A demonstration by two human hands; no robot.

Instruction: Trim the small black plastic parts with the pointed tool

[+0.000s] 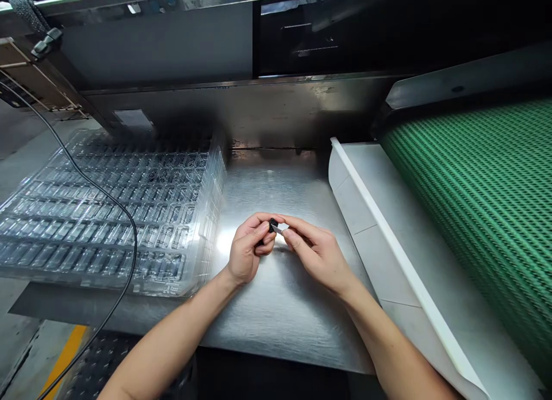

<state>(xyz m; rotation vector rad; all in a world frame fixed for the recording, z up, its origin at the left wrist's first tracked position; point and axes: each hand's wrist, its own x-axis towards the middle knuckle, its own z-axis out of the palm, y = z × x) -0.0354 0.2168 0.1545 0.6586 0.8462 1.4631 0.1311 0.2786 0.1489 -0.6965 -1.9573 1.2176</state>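
Green mesh conveyor belt (483, 216) at right, white chute (379, 227) beside it. Steel worktable (276, 308) centre. Stack of clear blister trays (107, 216) at left, black cable (125, 216) draped across.

Left hand (246, 247): fingers curled, pinching small black part (273, 225) above table centre. Right hand (317, 252): thumb and forefinger closed on small silver piece (280, 229), touching black part.

Judged step: mating or inspecting two pieces. Next move calls for steady alignment, light pinch, then likely placement in tray pocket.
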